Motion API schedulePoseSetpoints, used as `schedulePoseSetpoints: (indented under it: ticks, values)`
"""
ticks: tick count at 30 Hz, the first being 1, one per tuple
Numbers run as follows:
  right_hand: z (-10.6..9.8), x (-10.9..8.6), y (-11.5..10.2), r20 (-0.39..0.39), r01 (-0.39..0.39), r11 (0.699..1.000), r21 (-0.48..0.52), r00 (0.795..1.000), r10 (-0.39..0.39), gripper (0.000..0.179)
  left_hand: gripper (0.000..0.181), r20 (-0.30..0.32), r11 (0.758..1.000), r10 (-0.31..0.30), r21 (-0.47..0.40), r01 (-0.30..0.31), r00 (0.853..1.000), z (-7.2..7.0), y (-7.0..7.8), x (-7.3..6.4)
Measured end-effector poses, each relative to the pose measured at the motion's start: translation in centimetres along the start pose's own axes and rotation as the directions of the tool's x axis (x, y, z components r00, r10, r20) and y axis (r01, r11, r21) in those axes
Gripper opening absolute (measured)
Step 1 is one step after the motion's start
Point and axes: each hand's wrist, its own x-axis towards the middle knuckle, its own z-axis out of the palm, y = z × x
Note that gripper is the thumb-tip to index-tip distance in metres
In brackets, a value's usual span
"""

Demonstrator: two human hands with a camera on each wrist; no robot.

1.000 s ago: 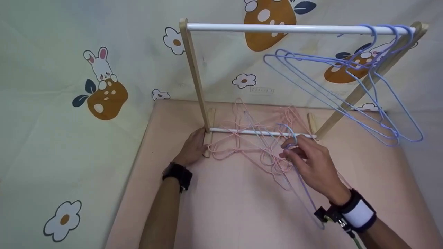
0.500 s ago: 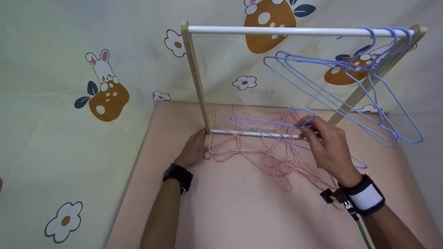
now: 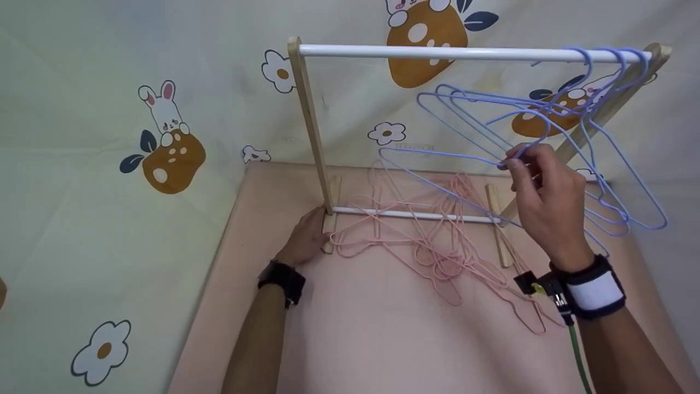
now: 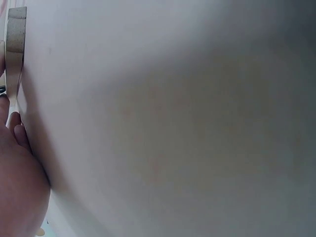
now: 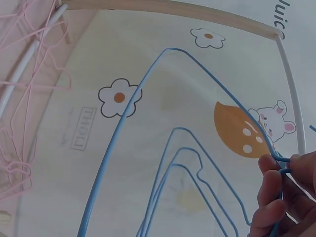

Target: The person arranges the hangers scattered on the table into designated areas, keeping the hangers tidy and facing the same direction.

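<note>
My right hand (image 3: 552, 202) pinches a blue-purple clothes hanger (image 5: 170, 49) at the base of its hook. This hanger is raised in front of the rack's right side, its hook upward and below the top bar (image 3: 383, 52). In the head view, it overlaps several matching hangers (image 3: 589, 61) hooked on the bar's right end. Low on the left, my left hand (image 3: 302, 236) grips the wooden foot of the small clothes rack (image 3: 311, 120), thumb on the near side. Part of that foot (image 4: 16, 39) shows in the left wrist view, where most of the fingers are cut off.
A tangled heap of pink hangers (image 3: 445, 262) lies on the pink surface (image 3: 350, 339), around the rack's lower white bar (image 3: 404, 214). Behind stands a pale wall (image 3: 219, 109) printed with rabbits and flowers. A green cable (image 3: 578, 350) trails from the right wrist strap.
My right hand has lifted the blue-purple hanger from low over the pink heap, up and to the right, toward the hanging ones. The left hand stays at the rack's foot.
</note>
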Motion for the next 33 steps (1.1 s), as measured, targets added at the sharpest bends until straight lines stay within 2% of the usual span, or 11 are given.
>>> schedulePoseSetpoints:
  ticks: [4,11,18,19,26,33]
  values:
    - [-0.4,1.0,0.1,-0.032,-0.007,1.0,-0.025,0.999,0.006,0.013,0.078,-0.005,1.0,-0.008,-0.013,0.008,1.0,0.0,0.1,0.0]
    - [-1.0,3.3,0.2,-0.101,-0.023,0.999,-0.049,0.995,0.018,0.017,0.077,-0.016,0.999,0.04,-0.016,-0.041,0.999,-0.1,0.1,-0.1]
    - [-1.7,5.3,0.1,-0.114,-0.024,0.993,-0.117,0.993,0.011,0.027,0.078,-0.005,0.999,-0.035,0.005,0.035,0.999,0.1,0.1,0.0]
    - [-1.8,5.5,0.1,-0.112,-0.018,0.992,-0.124,0.994,0.004,0.028,0.078,-0.005,0.999,-0.034,0.006,0.034,0.999,0.1,0.1,0.0]
    - [-1.6,6.1,0.3,-0.144,-0.113,0.985,-0.131,0.985,0.094,0.028,0.079,-0.006,1.0,-0.02,0.006,0.02,1.0,0.1,-0.2,0.2]
    - [-1.3,6.3,0.5,-0.138,-0.123,0.982,-0.142,0.985,0.104,0.03,0.077,-0.011,0.999,-0.034,-0.007,0.034,0.999,0.1,-0.1,0.2]
